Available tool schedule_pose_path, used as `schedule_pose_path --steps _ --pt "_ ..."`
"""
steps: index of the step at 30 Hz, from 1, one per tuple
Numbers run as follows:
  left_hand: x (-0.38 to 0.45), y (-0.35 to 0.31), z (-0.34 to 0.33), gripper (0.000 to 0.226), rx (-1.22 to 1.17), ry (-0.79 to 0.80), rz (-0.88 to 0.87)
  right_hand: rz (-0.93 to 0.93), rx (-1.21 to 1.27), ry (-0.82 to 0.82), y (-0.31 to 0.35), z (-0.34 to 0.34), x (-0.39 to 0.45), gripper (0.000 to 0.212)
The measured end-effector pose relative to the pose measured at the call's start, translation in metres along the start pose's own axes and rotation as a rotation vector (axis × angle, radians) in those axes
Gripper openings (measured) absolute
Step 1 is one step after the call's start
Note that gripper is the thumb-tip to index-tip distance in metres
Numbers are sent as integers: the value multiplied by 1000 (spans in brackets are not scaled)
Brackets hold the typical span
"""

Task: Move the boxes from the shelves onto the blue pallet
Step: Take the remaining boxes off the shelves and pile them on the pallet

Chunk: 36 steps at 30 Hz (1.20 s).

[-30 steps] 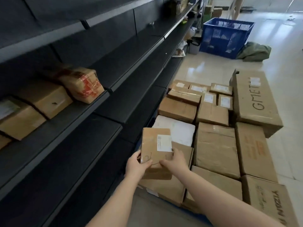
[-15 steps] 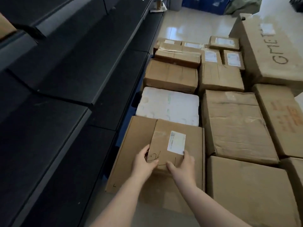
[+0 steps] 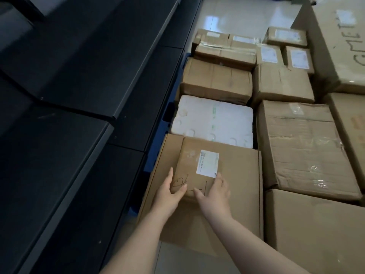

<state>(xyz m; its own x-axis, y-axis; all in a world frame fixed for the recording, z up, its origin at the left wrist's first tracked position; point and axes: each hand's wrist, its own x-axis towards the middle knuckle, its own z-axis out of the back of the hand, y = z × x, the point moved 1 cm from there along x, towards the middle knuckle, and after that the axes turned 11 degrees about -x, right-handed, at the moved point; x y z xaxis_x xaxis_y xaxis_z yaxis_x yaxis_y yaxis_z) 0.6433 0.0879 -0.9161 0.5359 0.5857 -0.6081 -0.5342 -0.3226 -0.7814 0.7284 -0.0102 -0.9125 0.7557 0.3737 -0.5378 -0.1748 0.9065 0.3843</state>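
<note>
Beside dark shelves [image 3: 79, 95], cartons crowd the blue pallet [image 3: 165, 123], and at six o'clock the left hand [image 3: 169, 191] and right hand [image 3: 214, 191] pinch a small labelled box's [image 3: 197, 165] near corners, seemingly settling it flat atop a larger carton [image 3: 241, 175].

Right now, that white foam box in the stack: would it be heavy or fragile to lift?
The white foam box probably weighs little for its size, contents unknown. Its dimpled surface looks easily dented. Neighbours crowd it, so lifting straight up seems safest.
</note>
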Motion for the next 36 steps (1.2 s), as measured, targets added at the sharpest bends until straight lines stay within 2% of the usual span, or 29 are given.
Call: schedule_pose_path --steps 3,6,12,15,18,21,26,30,33,36 --pt "-36 -24 23 57 35 -72 -45 83 -130 -1 20 31 -25 77" --pt "-97 -73 66 42 38 -192 -86 291 -228 38 69 79 -67 62" --pt "-268 -178 175 25 21 -594 -290 795 -224 120 222 150 -210 42" --pt "-359 -192 214 18 17 -826 -361 1008 -176 194 277 157 -289 40" --pt "-440 -177 247 15 -13 -1108 -391 1155 -148 324 311 151 -357 38" --pt "-497 -140 284 17 -177 -1267 -339 1168 -154 475 333 129 -410 42" --pt "-530 -61 345 42 -335 -1331 -114 1103 -287 634 352 64 -466 62" --pt "-523 -21 387 60 -424 -1310 -36 1079 -404 626 366 2 -485 71" --pt "-508 -4 409 70 -563 -1279 0 1039 -364 654 377 -35 -493 75" --pt "-492 3 420 61 -697 -1212 -39 973 -245 697 386 -59 -500 71"
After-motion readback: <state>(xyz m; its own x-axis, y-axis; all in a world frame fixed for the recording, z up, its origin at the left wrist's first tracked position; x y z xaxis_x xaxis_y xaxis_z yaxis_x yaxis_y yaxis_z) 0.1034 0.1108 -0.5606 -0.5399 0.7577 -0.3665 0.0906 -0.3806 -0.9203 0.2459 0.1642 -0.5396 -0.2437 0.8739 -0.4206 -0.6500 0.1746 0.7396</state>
